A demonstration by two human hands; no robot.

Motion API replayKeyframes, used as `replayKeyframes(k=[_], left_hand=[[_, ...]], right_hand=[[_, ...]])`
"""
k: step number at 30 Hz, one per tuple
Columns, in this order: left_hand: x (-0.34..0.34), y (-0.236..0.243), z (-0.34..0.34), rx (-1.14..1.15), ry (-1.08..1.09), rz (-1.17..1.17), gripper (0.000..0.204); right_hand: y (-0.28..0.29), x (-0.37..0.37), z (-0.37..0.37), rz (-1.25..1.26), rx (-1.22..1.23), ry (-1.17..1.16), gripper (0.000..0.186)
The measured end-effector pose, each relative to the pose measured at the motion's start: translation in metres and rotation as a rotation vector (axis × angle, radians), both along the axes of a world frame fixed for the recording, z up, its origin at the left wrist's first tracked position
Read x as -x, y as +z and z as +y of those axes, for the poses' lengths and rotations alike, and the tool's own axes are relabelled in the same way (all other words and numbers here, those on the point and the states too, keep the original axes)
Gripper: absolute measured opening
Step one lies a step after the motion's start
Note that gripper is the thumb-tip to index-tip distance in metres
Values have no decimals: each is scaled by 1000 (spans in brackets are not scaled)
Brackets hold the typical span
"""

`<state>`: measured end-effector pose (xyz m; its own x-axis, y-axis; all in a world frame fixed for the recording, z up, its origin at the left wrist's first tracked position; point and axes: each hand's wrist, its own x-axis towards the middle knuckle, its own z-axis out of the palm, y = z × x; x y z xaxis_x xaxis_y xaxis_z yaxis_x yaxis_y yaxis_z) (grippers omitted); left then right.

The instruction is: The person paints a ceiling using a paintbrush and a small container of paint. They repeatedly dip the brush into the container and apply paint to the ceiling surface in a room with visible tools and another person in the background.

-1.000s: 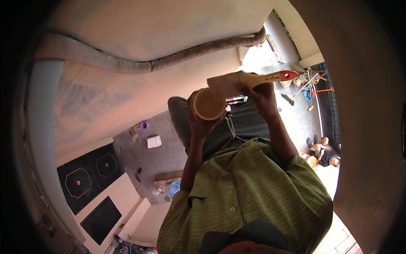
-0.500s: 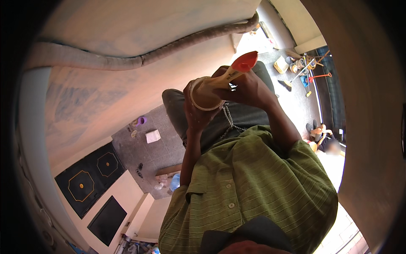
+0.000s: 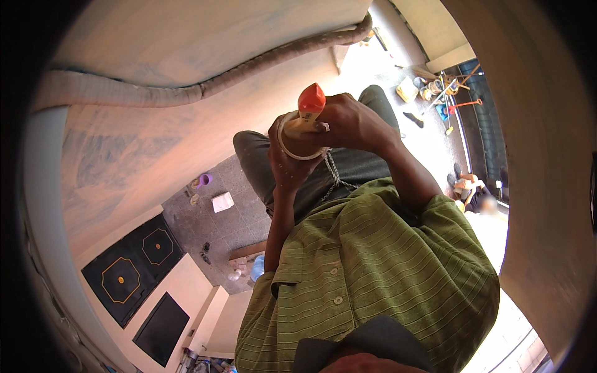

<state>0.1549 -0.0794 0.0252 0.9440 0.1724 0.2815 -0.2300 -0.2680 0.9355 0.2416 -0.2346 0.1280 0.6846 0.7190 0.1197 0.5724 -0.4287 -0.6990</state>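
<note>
Room: a pale pinkish wall [image 3: 161, 146] with uneven bluish-grey patches, over a grey tiled floor [image 3: 235, 180].
Tub: round and pale-rimmed [image 3: 287, 133], held up in front of the person's dark trousers [image 3: 380, 112].
Brush: wide-handled with a red end [image 3: 307, 118], dipped into the tub, its bristles out of sight.
Left hand: wrapped around the tub's side [image 3: 288, 169], its grip holding firm.
Right hand: at the tub's right [image 3: 352, 123], grip closed on the brush handle.
Progress: the brush is already in the tub, which looks like the loading step; the patchy wall seems only partly covered, though how much coating remains to go on cannot be told.
In the way: the right hand hides part of the tub's rim; a thick pipe [image 3: 146, 96] runs along the wall beyond the tub and may hinder strokes there.
Lower left of the tub: a white block [image 3: 222, 201] and a purple container [image 3: 204, 180]; farther off, a black panel with gold outlines [image 3: 99, 278].
Right of the tub, well apart: a broom head [image 3: 413, 119], a red-handled tool [image 3: 467, 104] and a seated co-worker [image 3: 477, 198].
</note>
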Motion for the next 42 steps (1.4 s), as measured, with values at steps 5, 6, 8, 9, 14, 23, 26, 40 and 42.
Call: replayKeyframes(k=[5,6,8,9,14,23,26,40,42], left_hand=[[2,-7,2,11,-6,39,96],[2,-6,2,8,-7,42,97],[3,-6,2,7,-6,38,98],[3,-7,2,8,-4,32,99],[3,-13,1,-50,-3,56,99],[6,-7,-1,-189,86,135,98],[5,-7,-3,-168,108,90,100],[0,-1,-1,-107,120,81,93],[0,1,-2,-80,122,85,92]], right_hand=[[-5,-1,3,-11,39,6,23],[-7,-1,4,8,46,6,23],[-9,-1,4,29,47,22,28],[-10,0,4,38,49,28,31],[-21,1,1,-31,-11,27,28],[-30,3,-1,-126,-40,33,37],[-22,6,-5,-48,-29,-5,36],[-33,8,-20,-60,-221,-169,27],[-35,7,-21,-58,-256,-171,26]])
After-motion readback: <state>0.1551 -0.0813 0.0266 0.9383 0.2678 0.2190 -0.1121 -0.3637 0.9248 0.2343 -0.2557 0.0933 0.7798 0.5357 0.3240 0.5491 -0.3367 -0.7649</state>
